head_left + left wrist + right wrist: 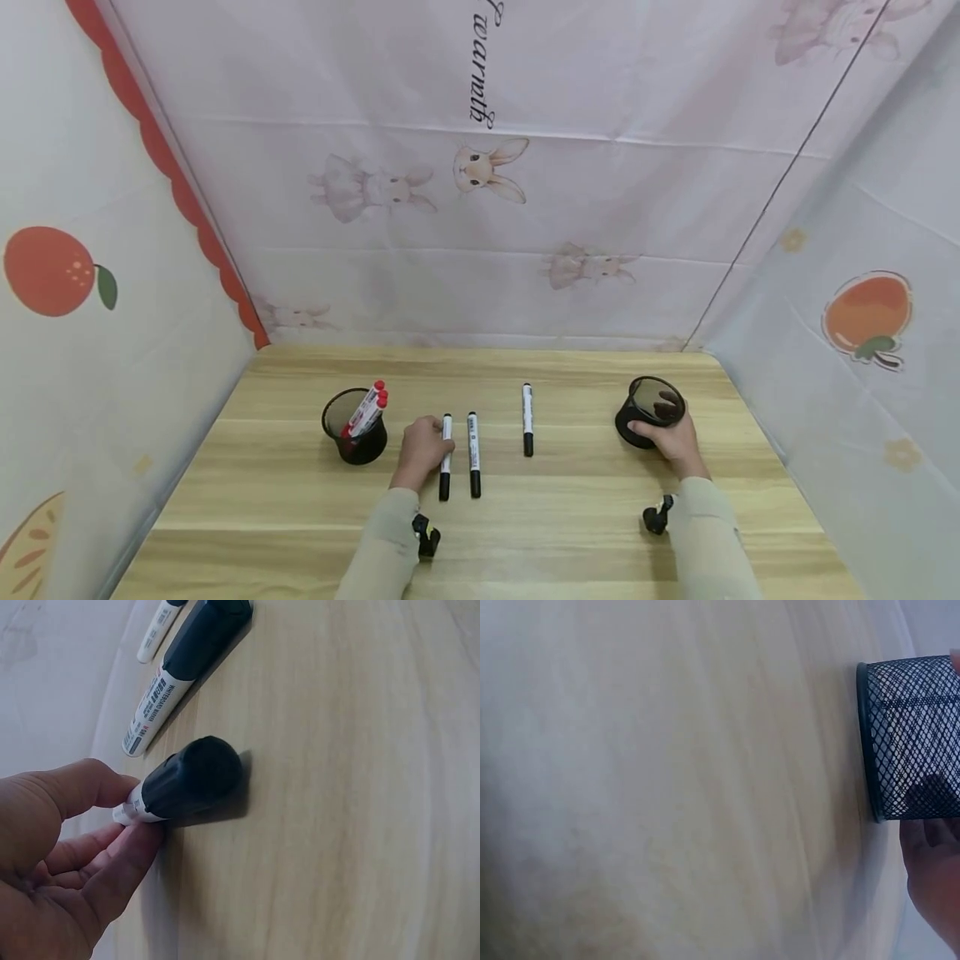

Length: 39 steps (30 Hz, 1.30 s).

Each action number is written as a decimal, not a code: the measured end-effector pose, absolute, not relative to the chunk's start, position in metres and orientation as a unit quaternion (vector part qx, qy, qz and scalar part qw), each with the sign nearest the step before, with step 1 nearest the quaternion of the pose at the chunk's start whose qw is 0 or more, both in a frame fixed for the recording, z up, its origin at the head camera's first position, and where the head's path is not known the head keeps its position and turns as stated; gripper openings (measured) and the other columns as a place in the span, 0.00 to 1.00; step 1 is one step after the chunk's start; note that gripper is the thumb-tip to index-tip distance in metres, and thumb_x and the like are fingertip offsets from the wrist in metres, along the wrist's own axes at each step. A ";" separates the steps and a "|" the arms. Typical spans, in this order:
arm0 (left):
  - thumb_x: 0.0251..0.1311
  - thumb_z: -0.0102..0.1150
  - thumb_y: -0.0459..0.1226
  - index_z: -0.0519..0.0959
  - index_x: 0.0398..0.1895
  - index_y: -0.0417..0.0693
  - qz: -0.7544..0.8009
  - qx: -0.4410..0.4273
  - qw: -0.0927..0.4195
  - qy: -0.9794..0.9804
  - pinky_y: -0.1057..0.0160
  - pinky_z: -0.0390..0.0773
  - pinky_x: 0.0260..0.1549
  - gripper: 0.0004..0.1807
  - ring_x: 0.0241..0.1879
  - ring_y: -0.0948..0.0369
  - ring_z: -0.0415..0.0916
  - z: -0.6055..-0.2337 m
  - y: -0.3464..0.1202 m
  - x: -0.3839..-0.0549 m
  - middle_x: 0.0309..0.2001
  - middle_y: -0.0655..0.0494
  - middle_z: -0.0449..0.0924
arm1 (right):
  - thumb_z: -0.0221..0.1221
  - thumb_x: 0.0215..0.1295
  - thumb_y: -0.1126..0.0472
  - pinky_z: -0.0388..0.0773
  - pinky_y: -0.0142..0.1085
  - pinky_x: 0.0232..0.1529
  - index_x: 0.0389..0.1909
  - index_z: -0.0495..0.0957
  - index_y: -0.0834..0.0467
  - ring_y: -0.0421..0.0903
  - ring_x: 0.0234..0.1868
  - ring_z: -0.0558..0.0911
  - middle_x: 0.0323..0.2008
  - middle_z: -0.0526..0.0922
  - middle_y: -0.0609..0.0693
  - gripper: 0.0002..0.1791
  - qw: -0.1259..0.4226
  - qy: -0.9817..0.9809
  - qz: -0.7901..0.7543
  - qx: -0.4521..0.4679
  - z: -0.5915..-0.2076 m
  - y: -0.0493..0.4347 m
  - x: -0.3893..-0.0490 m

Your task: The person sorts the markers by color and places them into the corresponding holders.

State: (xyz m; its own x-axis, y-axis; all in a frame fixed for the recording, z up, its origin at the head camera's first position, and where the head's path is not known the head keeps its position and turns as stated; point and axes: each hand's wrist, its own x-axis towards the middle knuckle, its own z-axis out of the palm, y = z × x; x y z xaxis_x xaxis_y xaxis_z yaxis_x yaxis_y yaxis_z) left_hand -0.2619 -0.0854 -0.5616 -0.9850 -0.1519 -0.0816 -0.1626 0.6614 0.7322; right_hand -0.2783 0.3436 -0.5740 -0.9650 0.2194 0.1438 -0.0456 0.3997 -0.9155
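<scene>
My left hand (422,450) pinches a white whiteboard marker (445,483) with a black cap between thumb and fingers. In the left wrist view, the cap (196,776) points toward the camera and the marker lies low over the wood. Just to its right lies a second black-capped marker (474,454), and a third marker (528,417) is farther right. Over on the right side, my right hand (681,440) grips a black mesh pen cup (636,427), thumb on the near side and fingers around the far side. The right wrist view shows its mesh wall (915,735).
A second black mesh cup (362,451) stands left of my left hand, holding red-capped markers (367,414) that lean right. Printed cloth walls (420,292) enclose the wooden table (555,533) at the back and both sides.
</scene>
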 end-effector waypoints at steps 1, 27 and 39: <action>0.43 0.67 0.30 0.79 0.45 0.33 0.404 -0.088 0.007 0.911 0.62 0.75 0.24 0.21 0.26 0.58 0.73 -0.561 -0.086 -0.262 0.36 0.46 0.79 | 0.73 0.41 0.65 0.64 0.44 0.52 0.63 0.57 0.65 0.61 0.56 0.67 0.54 0.67 0.69 0.48 0.124 -0.826 0.547 -0.054 -0.574 0.342 -0.279; 0.40 0.68 0.36 0.79 0.44 0.42 0.453 -0.125 -0.024 0.882 0.64 0.72 0.18 0.23 0.19 0.62 0.72 -0.556 -0.076 -0.252 0.27 0.55 0.79 | 0.71 0.40 0.72 0.63 0.20 0.44 0.63 0.55 0.66 0.58 0.58 0.67 0.57 0.67 0.67 0.48 0.134 -0.793 0.591 -0.069 -0.578 0.335 -0.277; 0.43 0.66 0.37 0.76 0.46 0.40 0.531 -0.126 -0.028 0.837 0.64 0.70 0.17 0.24 0.21 0.61 0.70 -0.553 -0.064 -0.248 0.26 0.56 0.75 | 0.71 0.39 0.72 0.64 0.20 0.43 0.62 0.56 0.66 0.58 0.58 0.67 0.56 0.68 0.68 0.48 0.131 -0.789 0.597 -0.070 -0.575 0.336 -0.278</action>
State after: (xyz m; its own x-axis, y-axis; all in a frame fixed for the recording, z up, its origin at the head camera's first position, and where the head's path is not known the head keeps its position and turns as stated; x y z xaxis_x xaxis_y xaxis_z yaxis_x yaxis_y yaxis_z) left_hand -0.2479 -0.0638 -0.5528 -0.9666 -0.2415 -0.0864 -0.1811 0.4042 0.8966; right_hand -0.2782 0.3357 -0.5747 -0.9560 0.2662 0.1230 -0.0459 0.2785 -0.9593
